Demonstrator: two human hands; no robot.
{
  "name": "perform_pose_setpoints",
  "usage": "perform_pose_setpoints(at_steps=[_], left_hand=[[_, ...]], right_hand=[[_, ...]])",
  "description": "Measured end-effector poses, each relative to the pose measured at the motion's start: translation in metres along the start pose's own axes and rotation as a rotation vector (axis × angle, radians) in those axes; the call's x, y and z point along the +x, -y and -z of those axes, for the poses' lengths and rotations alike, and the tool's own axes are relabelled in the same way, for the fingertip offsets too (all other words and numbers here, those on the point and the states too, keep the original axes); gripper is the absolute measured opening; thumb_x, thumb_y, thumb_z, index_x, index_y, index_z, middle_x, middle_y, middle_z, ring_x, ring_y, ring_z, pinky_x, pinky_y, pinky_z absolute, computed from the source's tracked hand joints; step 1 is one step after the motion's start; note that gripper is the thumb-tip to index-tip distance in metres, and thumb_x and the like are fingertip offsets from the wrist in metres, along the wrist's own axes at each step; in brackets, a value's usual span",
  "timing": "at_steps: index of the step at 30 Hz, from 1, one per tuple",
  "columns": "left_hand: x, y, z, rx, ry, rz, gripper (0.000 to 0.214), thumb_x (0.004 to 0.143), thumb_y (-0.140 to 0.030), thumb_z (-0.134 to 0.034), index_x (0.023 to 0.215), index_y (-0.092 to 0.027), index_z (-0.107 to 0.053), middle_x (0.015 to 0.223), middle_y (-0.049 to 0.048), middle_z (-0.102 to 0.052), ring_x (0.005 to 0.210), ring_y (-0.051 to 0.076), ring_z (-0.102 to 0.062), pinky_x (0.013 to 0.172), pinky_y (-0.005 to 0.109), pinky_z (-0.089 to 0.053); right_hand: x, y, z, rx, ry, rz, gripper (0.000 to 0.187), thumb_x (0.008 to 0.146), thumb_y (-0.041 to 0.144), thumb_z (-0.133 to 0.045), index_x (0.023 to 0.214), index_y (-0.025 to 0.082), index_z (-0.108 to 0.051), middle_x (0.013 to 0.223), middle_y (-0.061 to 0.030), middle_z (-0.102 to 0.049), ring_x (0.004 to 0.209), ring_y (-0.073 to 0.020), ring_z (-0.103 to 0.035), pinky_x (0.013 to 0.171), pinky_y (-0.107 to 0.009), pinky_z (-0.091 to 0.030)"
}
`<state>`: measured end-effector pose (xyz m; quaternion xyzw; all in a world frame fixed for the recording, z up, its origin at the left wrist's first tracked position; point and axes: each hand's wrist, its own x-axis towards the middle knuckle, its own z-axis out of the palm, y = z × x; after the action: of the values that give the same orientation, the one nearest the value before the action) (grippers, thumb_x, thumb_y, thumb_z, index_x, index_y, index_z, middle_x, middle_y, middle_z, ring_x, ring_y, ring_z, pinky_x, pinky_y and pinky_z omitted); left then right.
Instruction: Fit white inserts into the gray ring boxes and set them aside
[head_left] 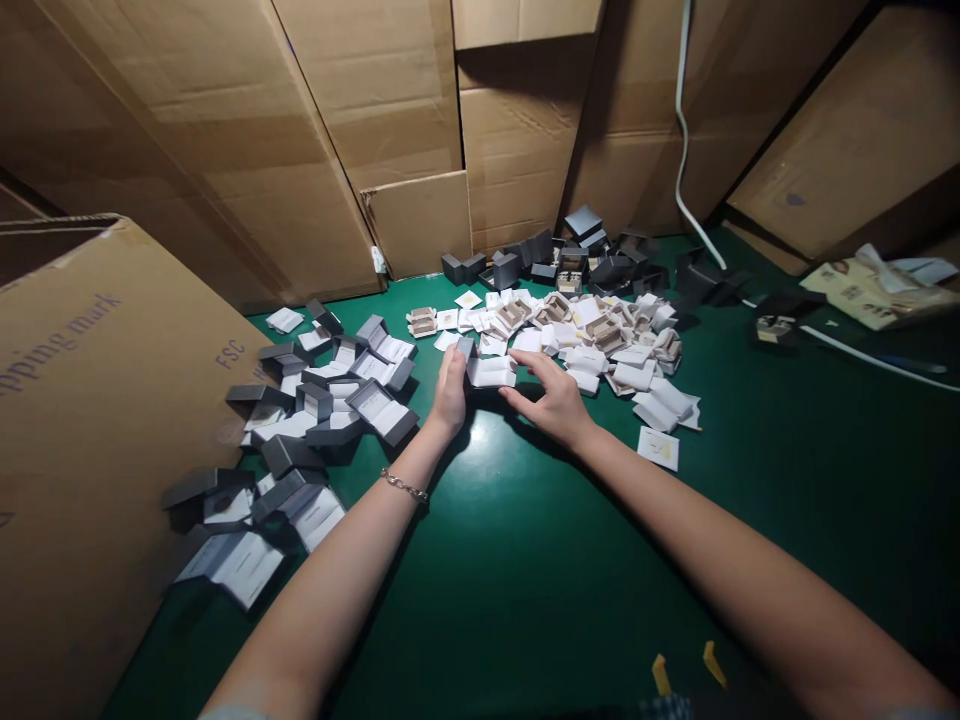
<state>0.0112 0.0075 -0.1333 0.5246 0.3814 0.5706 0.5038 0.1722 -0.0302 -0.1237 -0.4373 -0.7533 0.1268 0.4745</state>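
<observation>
Near the middle of the green table, my left hand [450,388] is closed around the left side of a small black box with a white insert [492,373]. The thumb and fingers of my right hand [555,396] are parted at the box's right end; whether they touch it I cannot tell. Just beyond and to the right lies a heap of folded white card inserts [600,335]. On the left are several open black boxes with white inserts [382,408].
A big cardboard carton [135,400] stands at the left, and more cartons [405,120] wall the back. Dark boxes [540,255] are piled behind the heap. A white cable [681,130] hangs down at the right, near a printed bag [862,290]. The green table [480,580] lies beneath.
</observation>
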Motion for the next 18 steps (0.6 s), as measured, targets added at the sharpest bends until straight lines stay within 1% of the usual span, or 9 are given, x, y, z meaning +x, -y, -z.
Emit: perform_pose_setpoints(at_steps=[4,7,10,13,16,18], left_hand=[[-0.0033,-0.0016,-0.0001,-0.005,-0.005,-0.045,0.048,0.082,-0.064,-0.046,0.089,-0.019,-0.056,0.089,0.0042,-0.058,0.084,0.019,-0.058,0.079,0.032,-0.048],[-0.0053,-0.0021,0.0004,0.028,0.007,-0.054,0.05,0.081,-0.067,-0.045,0.089,-0.019,-0.055,0.084,0.0031,-0.055,0.077,0.017,-0.055,0.072,0.031,-0.047],[-0.0066,-0.0027,0.0004,0.056,0.02,-0.071,0.054,0.081,-0.071,-0.043,0.088,-0.019,-0.054,0.082,0.0029,-0.054,0.073,0.017,-0.054,0.069,0.032,-0.045],[-0.0082,-0.0031,0.0004,0.106,0.044,-0.093,0.057,0.079,-0.073,-0.043,0.09,-0.019,-0.054,0.083,0.0035,-0.056,0.075,0.018,-0.054,0.071,0.033,-0.044],[-0.01,-0.0033,0.0005,0.144,0.077,-0.094,0.058,0.078,-0.074,-0.043,0.094,-0.019,-0.054,0.085,0.0036,-0.057,0.076,0.018,-0.054,0.072,0.033,-0.044],[-0.0105,-0.0034,0.0002,0.122,0.082,-0.097,0.058,0.078,-0.074,-0.043,0.093,-0.019,-0.054,0.086,0.0038,-0.057,0.078,0.019,-0.055,0.074,0.034,-0.044]], right_hand=[[0.0021,0.0028,0.0025,0.001,0.021,0.017,0.032,0.08,0.027,-0.062,0.112,0.024,-0.059,0.106,-0.0067,-0.067,0.1,-0.024,-0.062,0.087,-0.041,-0.053],[0.0037,0.0031,0.0055,0.028,0.032,0.027,0.024,0.079,0.025,-0.063,0.102,0.023,-0.061,0.098,-0.0052,-0.068,0.094,-0.0222,-0.063,0.084,-0.038,-0.053],[0.0048,0.0031,0.0073,0.044,0.031,0.066,0.02,0.078,0.026,-0.065,0.097,0.022,-0.06,0.091,-0.0046,-0.066,0.087,-0.0213,-0.063,0.079,-0.036,-0.053],[0.0045,0.003,0.0058,0.032,0.045,0.068,0.025,0.077,0.03,-0.066,0.1,0.023,-0.06,0.089,-0.005,-0.065,0.084,-0.0216,-0.061,0.075,-0.036,-0.053],[0.0029,0.0022,0.0024,0.051,0.041,0.062,0.033,0.077,0.034,-0.066,0.107,0.023,-0.059,0.098,-0.0074,-0.065,0.09,-0.0231,-0.061,0.078,-0.039,-0.053],[0.0017,0.0013,0.0008,0.069,0.03,0.046,0.038,0.077,0.036,-0.067,0.111,0.022,-0.057,0.106,-0.0094,-0.064,0.097,-0.0246,-0.061,0.081,-0.04,-0.053]])
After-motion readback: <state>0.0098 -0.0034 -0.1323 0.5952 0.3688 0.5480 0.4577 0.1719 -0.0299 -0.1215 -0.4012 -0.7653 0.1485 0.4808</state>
